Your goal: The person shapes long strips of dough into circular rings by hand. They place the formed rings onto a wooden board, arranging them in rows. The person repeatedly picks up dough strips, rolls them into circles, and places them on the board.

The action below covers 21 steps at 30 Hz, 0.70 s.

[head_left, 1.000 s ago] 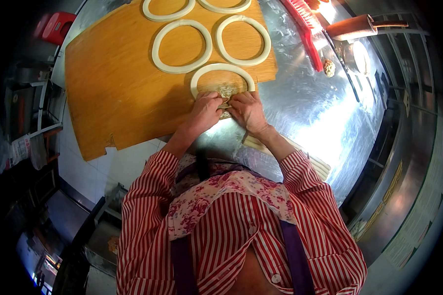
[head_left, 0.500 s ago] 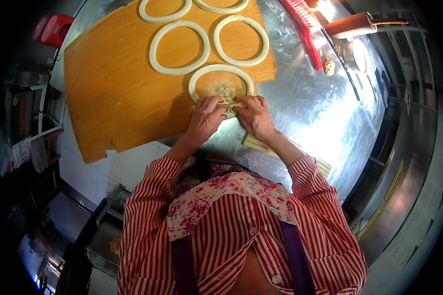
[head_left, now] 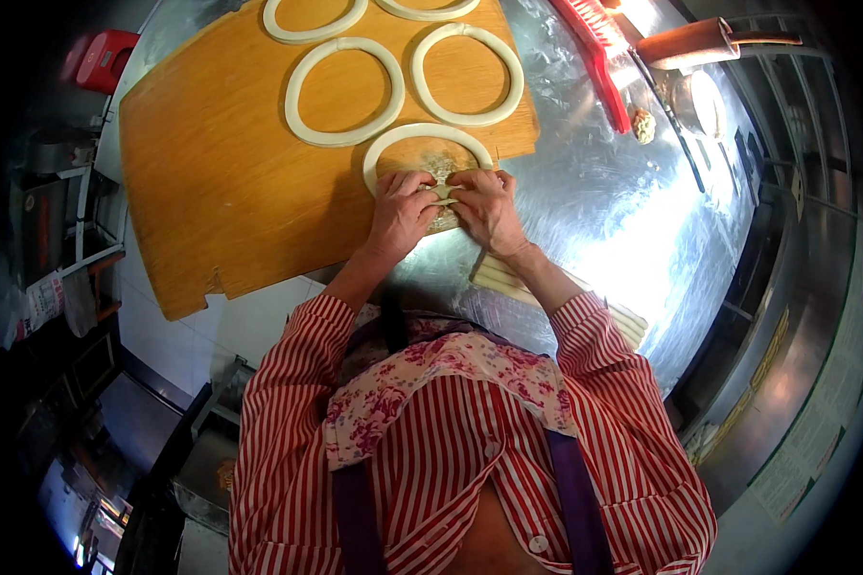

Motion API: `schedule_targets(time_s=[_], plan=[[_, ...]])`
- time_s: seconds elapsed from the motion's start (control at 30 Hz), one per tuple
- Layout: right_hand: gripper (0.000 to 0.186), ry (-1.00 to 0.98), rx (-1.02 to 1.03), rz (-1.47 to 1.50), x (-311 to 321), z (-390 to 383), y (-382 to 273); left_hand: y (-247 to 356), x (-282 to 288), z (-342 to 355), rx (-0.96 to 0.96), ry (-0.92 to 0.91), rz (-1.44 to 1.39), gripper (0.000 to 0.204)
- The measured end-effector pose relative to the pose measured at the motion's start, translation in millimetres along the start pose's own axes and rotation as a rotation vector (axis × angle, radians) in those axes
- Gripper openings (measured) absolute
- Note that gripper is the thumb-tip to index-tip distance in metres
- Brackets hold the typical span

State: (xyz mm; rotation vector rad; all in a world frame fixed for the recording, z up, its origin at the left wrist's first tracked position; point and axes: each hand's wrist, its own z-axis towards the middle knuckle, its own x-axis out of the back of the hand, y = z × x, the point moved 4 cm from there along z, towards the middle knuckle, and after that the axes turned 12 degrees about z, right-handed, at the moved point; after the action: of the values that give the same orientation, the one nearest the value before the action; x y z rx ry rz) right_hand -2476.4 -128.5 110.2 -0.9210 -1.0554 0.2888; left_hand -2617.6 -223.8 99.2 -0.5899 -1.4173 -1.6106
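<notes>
The left hand (head_left: 400, 215) and right hand (head_left: 490, 209), close together, pinch the near side of a pale dough ring (head_left: 427, 130) on the wooden board (head_left: 221, 182), the ring probably being light, soft and stretchy, best held gently there.

The red-and-white striped shirt (head_left: 431, 431) has pale round buttons (head_left: 539, 544), and the floral apron (head_left: 384, 402) has purple straps (head_left: 357, 517).

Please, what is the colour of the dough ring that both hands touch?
The dough ring is pale cream, seen best in the head view.
</notes>
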Motion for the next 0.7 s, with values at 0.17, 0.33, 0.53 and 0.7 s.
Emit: schedule_targets(time_s=[0.17, 0.33, 0.53, 0.7], plan=[[0.007, 0.058, -0.008, -0.037, -4.4, -1.8, -3.2, 4.1, -2.1, -1.7, -0.03, 0.006, 0.018, 0.012], [0.006, 0.019, 0.037, -0.088, -6.7, -0.6, -11.2, 4.6, -5.4, -3.2, -0.015, 0.014, 0.015, 0.011], [0.011, -0.009, 0.07, -0.132, -8.0, -5.1, -15.8, 6.9, -6.1, -3.1, 0.001, 0.014, 0.009, 0.012], [0.021, 0.108, -0.03, -0.027, 5.2, -8.5, -22.4, 4.7, 1.1, -5.6, 0.092, -0.105, 0.0, 0.021]])
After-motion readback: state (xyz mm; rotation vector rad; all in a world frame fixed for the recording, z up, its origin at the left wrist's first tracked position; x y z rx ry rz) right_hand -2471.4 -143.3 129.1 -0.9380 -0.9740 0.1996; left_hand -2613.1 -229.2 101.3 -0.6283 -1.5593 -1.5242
